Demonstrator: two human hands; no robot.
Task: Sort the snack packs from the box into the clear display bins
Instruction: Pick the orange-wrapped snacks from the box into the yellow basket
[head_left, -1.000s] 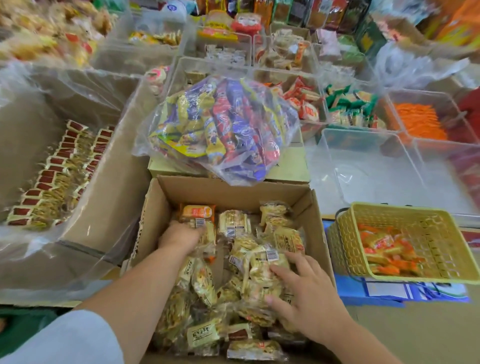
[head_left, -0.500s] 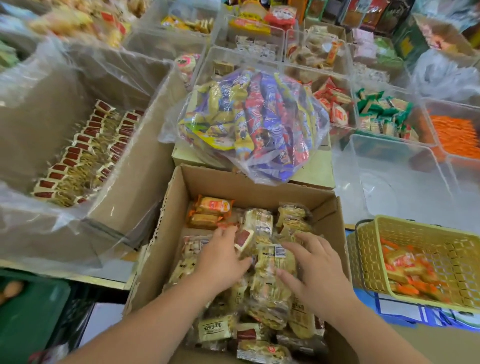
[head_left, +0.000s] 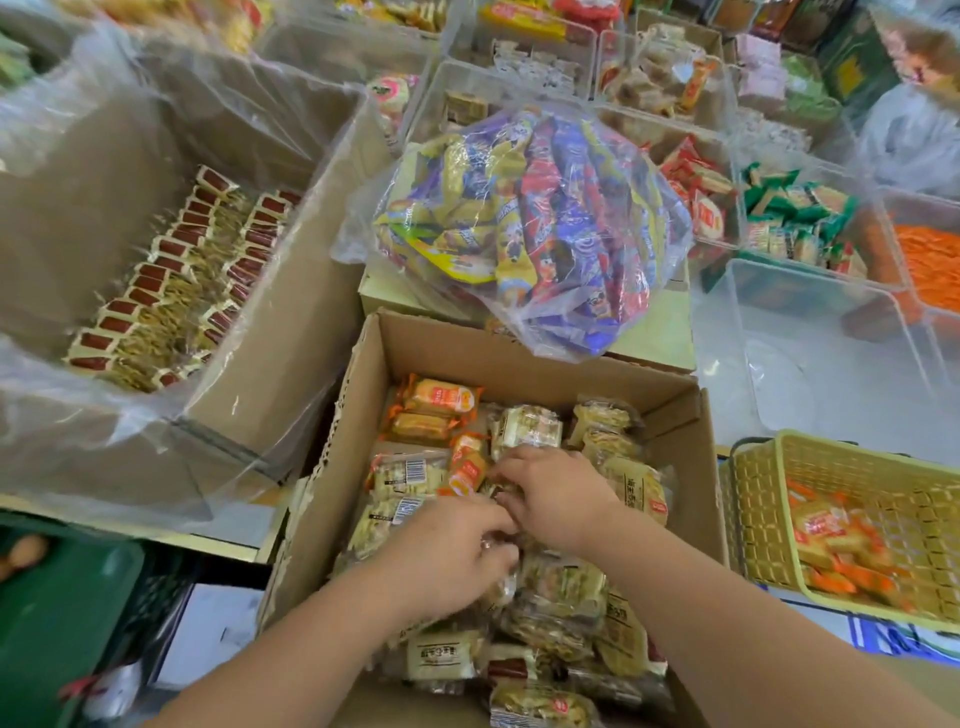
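Hands meet mid-box now, closer together than half a second ago: left hand (head_left: 441, 561) and right hand (head_left: 556, 499) nearly touch, fingers curled down among the snack packs (head_left: 561, 597); whether either pinches one I cannot tell. One box (head_left: 519, 358) holds the packs, two orange packs (head_left: 436, 410) just beyond the fingers by its far wall. One clear bin (head_left: 810, 332) lies beyond-right of the fingers, one yellow basket (head_left: 758, 499) right
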